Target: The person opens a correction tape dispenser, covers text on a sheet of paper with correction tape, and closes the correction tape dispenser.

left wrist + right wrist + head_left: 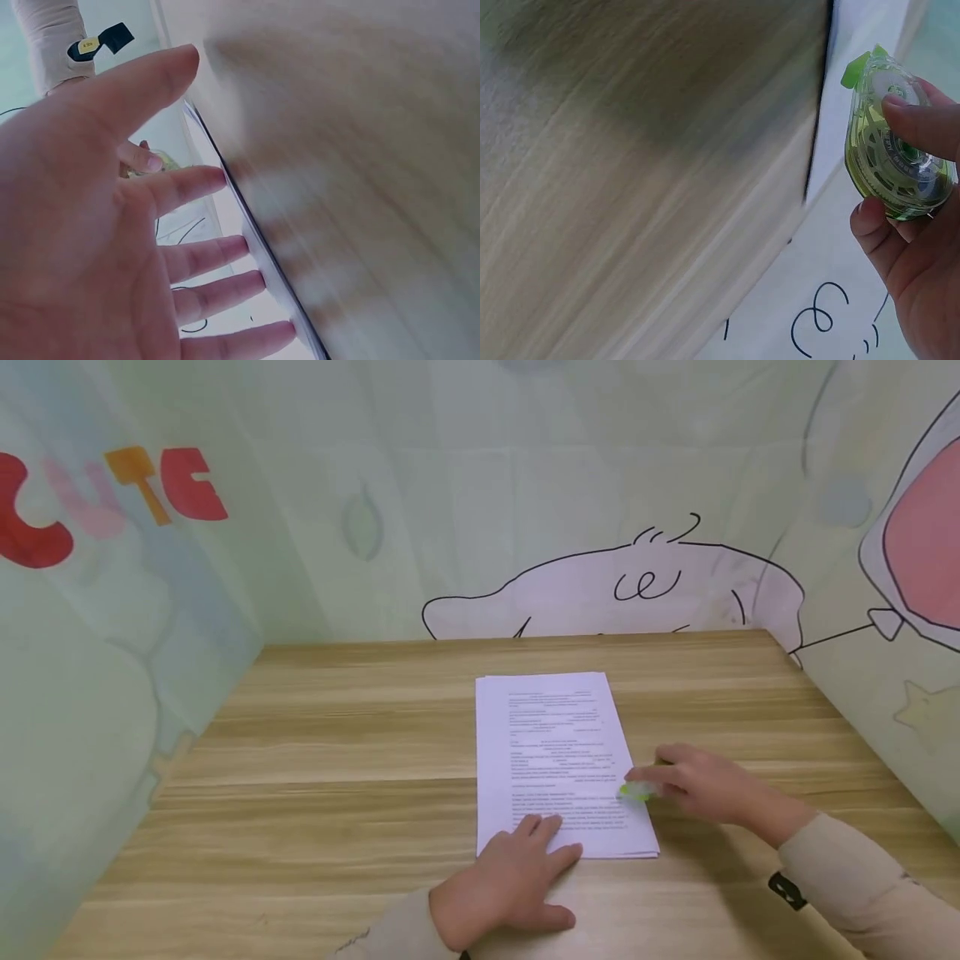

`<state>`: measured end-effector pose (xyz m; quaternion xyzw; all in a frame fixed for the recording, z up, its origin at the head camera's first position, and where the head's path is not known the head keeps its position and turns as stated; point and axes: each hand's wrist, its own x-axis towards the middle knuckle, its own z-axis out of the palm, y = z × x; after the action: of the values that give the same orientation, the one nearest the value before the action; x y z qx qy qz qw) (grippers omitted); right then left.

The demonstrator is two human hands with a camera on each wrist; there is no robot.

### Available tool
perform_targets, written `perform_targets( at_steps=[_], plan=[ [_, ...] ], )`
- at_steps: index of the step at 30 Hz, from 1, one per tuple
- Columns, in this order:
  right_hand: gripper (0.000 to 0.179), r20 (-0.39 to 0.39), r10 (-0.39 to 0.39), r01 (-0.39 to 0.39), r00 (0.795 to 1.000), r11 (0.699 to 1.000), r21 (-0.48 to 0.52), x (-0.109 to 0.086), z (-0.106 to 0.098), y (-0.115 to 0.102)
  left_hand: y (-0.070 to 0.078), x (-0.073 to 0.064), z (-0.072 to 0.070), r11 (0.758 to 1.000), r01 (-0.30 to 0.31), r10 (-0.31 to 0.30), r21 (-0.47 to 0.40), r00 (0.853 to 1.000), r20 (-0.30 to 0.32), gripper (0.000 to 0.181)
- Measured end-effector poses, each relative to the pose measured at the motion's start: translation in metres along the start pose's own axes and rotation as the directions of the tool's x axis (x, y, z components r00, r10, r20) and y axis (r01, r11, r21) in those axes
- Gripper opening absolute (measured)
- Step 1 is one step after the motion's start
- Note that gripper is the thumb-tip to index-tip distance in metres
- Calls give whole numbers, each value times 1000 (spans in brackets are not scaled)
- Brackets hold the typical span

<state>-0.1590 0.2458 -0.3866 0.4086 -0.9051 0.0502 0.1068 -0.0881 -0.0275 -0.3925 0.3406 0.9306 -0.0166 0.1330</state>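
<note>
A stack of printed paper [555, 752] lies on the wooden table, lines of text across its top sheet. My right hand [701, 781] holds a clear green correction tape [896, 142] between thumb and fingers. Its green tip sits at the sheet's right side, by the ends of the lower text lines. The left hand [517, 877] has its fingers spread, fingertips resting on the lower edge of the paper. In the left wrist view the fingertips [277, 330] meet the paper's edge, and the thumb stands apart over the table.
The wooden table [337, 760] spreads out on both sides of the paper. Behind it hangs a pale backdrop [375, 527] with cartoon drawings, and colored letters mark its left side. A black strap piece [787, 890] hangs at the right sleeve.
</note>
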Motion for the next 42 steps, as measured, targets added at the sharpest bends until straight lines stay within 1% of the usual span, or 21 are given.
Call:
perform_targets(
  at_steps=[3,7,9,11,14,18,21,26,29,31,34,37,42],
  plan=[
    [44,-25,8,-8,1000,1000,5,-1,-4,-2,0,0,1,1000,0,0,7,1000,-15,69],
    [44,-59,-29,29,998,1000,-7,0,-6,-6,0,-2,2,999,1,-1,-34,1000,-24,69],
    [43,-74,-47,46,996,999,-13,-1,-5,-9,0,-5,2,998,2,-3,-70,1000,-24,70],
    [43,-63,-45,44,997,999,-10,0,-5,-13,0,-9,3,996,-2,1,-88,1000,-20,70],
    [43,-26,-25,25,999,1000,-4,3,-6,-19,-3,-16,4,996,-6,3,-88,1000,-30,70],
    [42,55,-1,1,999,1000,1,9,-7,-30,-6,-24,6,997,-8,6,-73,999,-35,71],
    [40,101,10,-11,995,1000,9,14,-8,-38,-8,-27,6,998,-13,11,-67,1000,-26,72],
    [38,89,16,-18,996,999,29,21,-6,-48,-8,-28,7,999,-31,30,-38,999,-12,76],
    [38,89,17,-21,996,999,38,24,-6,-51,-7,-26,8,999,-29,29,-13,1000,-10,79],
    [38,92,17,-21,996,999,38,27,-5,-53,-7,-26,9,1000,-20,21,8,1000,-21,80],
    [38,90,-2,-1,996,1000,26,33,-3,-56,-5,-25,10,1000,8,-8,-11,1000,-22,80],
    [37,91,-33,31,995,999,19,39,0,-61,-3,-25,10,998,34,-35,-48,999,-11,80],
    [39,93,-57,57,994,998,2,48,3,-69,-1,-26,10,998,41,-42,-47,999,-12,79]
  ],
)
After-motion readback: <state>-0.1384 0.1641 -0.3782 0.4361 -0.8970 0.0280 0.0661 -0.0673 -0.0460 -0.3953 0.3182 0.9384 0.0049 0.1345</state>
